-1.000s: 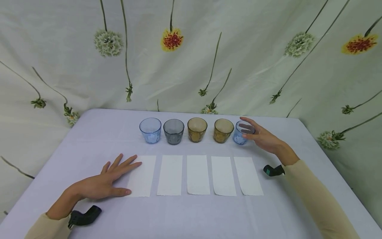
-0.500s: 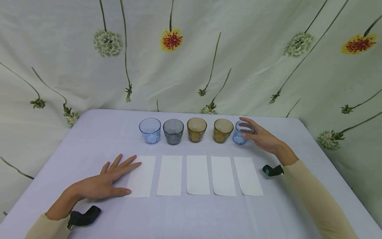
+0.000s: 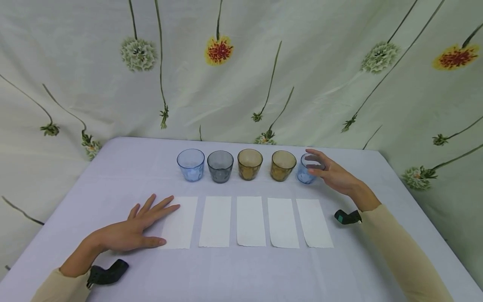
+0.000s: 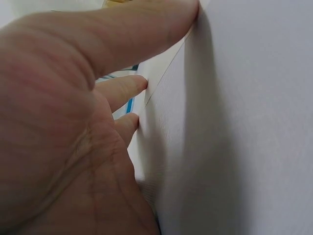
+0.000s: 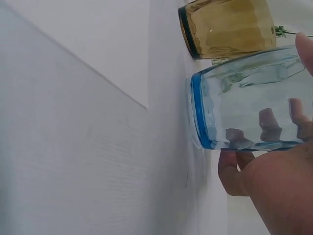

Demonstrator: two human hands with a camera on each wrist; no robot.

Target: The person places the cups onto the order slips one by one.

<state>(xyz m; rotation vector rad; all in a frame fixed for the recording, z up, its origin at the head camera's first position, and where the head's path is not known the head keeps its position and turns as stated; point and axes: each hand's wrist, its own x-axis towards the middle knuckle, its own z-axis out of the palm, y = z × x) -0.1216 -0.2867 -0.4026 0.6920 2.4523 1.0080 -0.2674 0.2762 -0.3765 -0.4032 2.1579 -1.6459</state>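
At the right end of a row of glass tumblers, my right hand (image 3: pixel 337 176) holds a clear blue tumbler (image 3: pixel 305 175), with thumb and fingers around its sides. In the right wrist view this tumbler (image 5: pixel 234 88) stands upright, its darker blue base at or very near the tabletop; fingers show through the glass. My left hand (image 3: pixel 128 233) rests on the table with fingers spread. Its thumb and index fingertips touch the leftmost white paper strip (image 3: pixel 183 222). The left wrist view shows the palm and thumb (image 4: pixel 142 34) close to the cloth, gripping nothing.
Left of the held tumbler stand two amber tumblers (image 3: pixel 281 170) (image 3: pixel 249 170), a grey one (image 3: pixel 220 170) and another blue one (image 3: pixel 191 170). Several white paper strips (image 3: pixel 250 222) lie in a row before them. A flower-printed curtain (image 3: pixel 241 84) hangs behind the white-covered table (image 3: pixel 241 277).
The blue tumbler and my right hand have shifted very slightly to the right, away from the neighbouring amber tumbler. My left hand has stayed put.
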